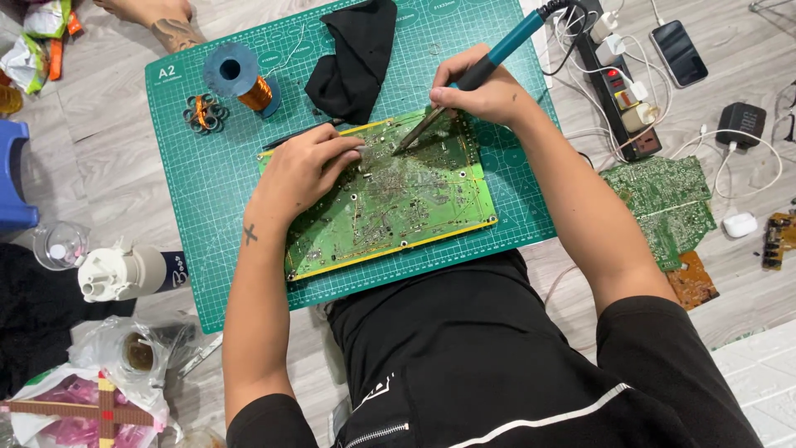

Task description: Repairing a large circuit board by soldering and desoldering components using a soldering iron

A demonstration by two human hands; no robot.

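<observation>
Two bare hands work over a green circuit board (390, 207) that lies flat on a green gridded cutting mat (207, 182) on the floor, tilted a little against the mat's lines. The right hand (485, 93) grips a soldering iron (485, 68) by its dark and teal handle, fingers closed around it like a pen, and the metal tip touches the board near its upper edge. The left hand (303, 166) rests on the board's upper left part, fingers drawn together in a pinch on a thin dark tool (303, 133), whose working end sits near the iron's tip; what it grasps there is too small to tell.

By my judgement the board is light, stiff and thin, with a yellow rim and a densely studded, rough face; it is fragile at the joints and best held by its bare edges. The iron wants holding only by the handle, well back from the tip.

A spool of copper wire (240, 79), a small coil (205, 112) and a soft black cloth (356, 58) lie on the mat's far part. Another green board (663, 203) and a power strip (618, 91) sit off to the right
</observation>
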